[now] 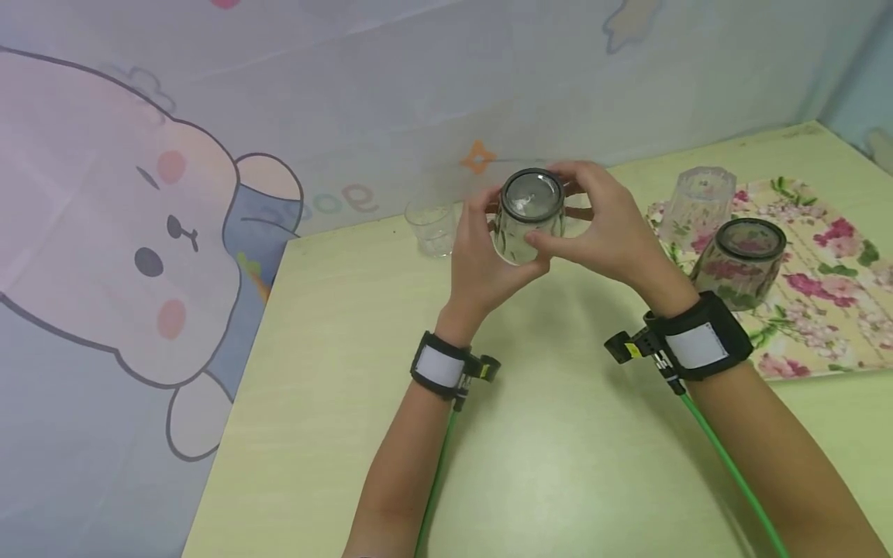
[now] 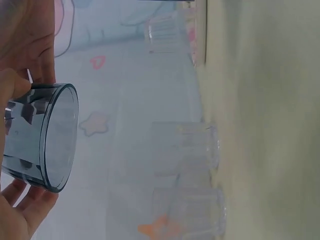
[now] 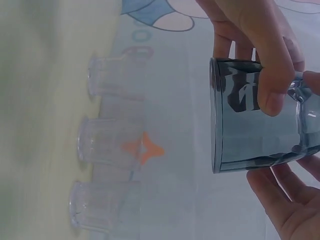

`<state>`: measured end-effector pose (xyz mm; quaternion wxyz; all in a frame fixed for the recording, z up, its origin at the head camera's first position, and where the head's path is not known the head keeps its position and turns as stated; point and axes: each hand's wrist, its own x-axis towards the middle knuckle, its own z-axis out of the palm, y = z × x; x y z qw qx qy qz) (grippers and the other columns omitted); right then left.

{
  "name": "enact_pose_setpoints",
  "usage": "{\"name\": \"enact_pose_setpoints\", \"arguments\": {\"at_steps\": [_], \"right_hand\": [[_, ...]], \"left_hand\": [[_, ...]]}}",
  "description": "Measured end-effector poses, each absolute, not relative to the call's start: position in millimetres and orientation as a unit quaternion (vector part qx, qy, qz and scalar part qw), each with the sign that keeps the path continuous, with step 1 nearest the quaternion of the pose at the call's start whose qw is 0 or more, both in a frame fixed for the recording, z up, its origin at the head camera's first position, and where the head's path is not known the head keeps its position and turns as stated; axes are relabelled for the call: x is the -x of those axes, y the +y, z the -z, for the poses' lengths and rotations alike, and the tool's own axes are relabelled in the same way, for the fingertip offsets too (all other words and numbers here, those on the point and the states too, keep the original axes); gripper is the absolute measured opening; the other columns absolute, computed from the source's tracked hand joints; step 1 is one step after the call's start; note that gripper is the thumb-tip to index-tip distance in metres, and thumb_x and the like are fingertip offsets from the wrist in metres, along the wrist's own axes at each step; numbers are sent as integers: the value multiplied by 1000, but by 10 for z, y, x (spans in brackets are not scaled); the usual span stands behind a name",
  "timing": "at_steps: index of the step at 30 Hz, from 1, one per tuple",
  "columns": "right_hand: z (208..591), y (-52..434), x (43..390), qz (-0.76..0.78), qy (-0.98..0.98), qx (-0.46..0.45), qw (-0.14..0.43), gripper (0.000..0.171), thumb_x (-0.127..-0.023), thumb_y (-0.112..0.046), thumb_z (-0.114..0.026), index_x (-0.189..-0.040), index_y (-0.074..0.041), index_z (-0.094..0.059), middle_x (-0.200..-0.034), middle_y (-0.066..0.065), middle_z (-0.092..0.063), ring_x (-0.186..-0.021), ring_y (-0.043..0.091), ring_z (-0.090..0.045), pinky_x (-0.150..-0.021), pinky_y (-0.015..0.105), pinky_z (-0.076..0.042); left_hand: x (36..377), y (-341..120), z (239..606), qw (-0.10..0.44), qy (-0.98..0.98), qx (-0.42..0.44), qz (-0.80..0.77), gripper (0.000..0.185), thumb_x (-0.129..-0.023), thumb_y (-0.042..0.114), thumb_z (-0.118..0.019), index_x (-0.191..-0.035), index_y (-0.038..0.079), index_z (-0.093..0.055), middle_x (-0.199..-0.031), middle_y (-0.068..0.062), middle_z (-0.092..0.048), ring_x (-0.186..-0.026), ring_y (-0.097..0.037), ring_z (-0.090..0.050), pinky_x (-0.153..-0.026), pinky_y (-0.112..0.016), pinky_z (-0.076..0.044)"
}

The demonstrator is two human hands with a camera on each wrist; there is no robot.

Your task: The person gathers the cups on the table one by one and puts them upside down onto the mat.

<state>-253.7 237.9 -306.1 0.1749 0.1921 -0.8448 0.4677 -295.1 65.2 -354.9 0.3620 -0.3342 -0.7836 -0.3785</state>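
Note:
A grey-tinted drinking glass (image 1: pixel 519 232) hangs mouth-down above the table, its round base facing up. My left hand (image 1: pixel 484 260) grips it from the left, thumb stretched across below. From the right, my right hand (image 1: pixel 603 225) holds the same glass, its thumb on the near side and fingers behind. In the left wrist view the glass's open rim (image 2: pixel 60 137) points toward the table. The right wrist view shows fingers of both hands around the tinted wall (image 3: pixel 250 130).
Along the back, clear glasses (image 3: pixel 110 142) stand in a row near the patterned cloth (image 1: pixel 391 101). A floral tray (image 1: pixel 830 310) at the right bears a clear faceted glass (image 1: pixel 698 205) and another grey-tinted glass (image 1: pixel 739 271), base up. Green cables (image 1: pixel 732 469) run along both forearms.

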Motion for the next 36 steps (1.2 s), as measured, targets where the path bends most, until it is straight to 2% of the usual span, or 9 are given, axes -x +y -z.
{"name": "enact_pose_setpoints", "arguments": {"at_steps": [7, 11, 16, 23, 30, 32, 34, 35, 36], "right_hand": [[3052, 2482, 2484, -452, -862, -169, 156, 64, -78, -23, -78, -134, -10, -50, -130, 8, -55, -113, 26, -57, -95, 51, -53], [3003, 2531, 2464, -449, -871, -153, 130, 64, -78, -26, -78, -134, -10, -49, -130, 9, -55, -115, 30, -56, -95, 52, -52], [2912, 2596, 2402, -428, -886, -152, 96, 69, -79, -31, -77, -137, -9, -45, -133, 10, -53, -119, 31, -53, -95, 52, -51], [2845, 2782, 2183, -402, -901, -146, 67, 72, -81, -36, -76, -140, -15, -43, -135, 11, -52, -122, 32, -48, -97, 58, -46], [2892, 3052, 2040, -356, -924, -113, 75, 75, -80, -34, -77, -141, -10, -42, -132, 17, -52, -120, 39, -49, -93, 62, -46], [2914, 3120, 1986, -349, -928, -99, 81, 75, -78, -35, -78, -140, -11, -43, -128, 17, -54, -115, 38, -53, -90, 58, -49], [2951, 3198, 1943, -345, -930, -87, 89, 76, -77, -35, -80, -140, -12, -44, -123, 17, -57, -105, 20, -60, -85, 38, -57], [2972, 3240, 1922, -345, -931, -80, 91, 77, -76, -35, -81, -140, -12, -44, -122, 18, -58, -101, 19, -63, -80, 26, -57], [2996, 3285, 1903, -344, -931, -74, 94, 79, -75, -35, -81, -140, -12, -44, -121, 18, -58, -94, 8, -63, -73, 15, -55]], "left_hand": [[2887, 738, 3598, 254, -811, 322, 416, 90, -68, 36, -83, -137, 10, -30, -127, -8, -50, -110, -16, -54, -85, -15, -50], [2838, 718, 3515, 204, -817, 315, 438, 93, -69, 39, -83, -140, 13, -29, -130, -5, -50, -115, -13, -52, -90, -20, -52], [2753, 678, 3377, 186, -818, 306, 449, 89, -70, 39, -82, -141, 15, -33, -133, -4, -49, -119, -14, -51, -95, -30, -52], [2633, 795, 3282, 144, -820, 331, 444, 77, -74, 34, -80, -137, 14, -40, -130, -2, -50, -115, -10, -51, -89, -16, -52], [2526, 1061, 3291, 122, -815, 361, 436, 72, -74, 31, -80, -133, 14, -42, -126, -1, -52, -113, -7, -52, -85, -8, -50], [2487, 1136, 3300, 112, -816, 364, 434, 72, -75, 30, -79, -134, 14, -41, -126, -1, -51, -114, -7, -51, -86, -7, -49], [2455, 1215, 3313, 108, -818, 367, 430, 71, -75, 30, -79, -134, 14, -41, -126, -1, -51, -115, -7, -51, -86, -6, -49], [2440, 1255, 3322, 107, -819, 369, 426, 72, -75, 30, -79, -134, 15, -41, -126, -1, -51, -115, -7, -51, -86, -5, -48], [2424, 1297, 3333, 106, -820, 372, 423, 72, -75, 30, -79, -134, 15, -41, -126, -1, -51, -115, -7, -51, -85, -4, -47]]}}
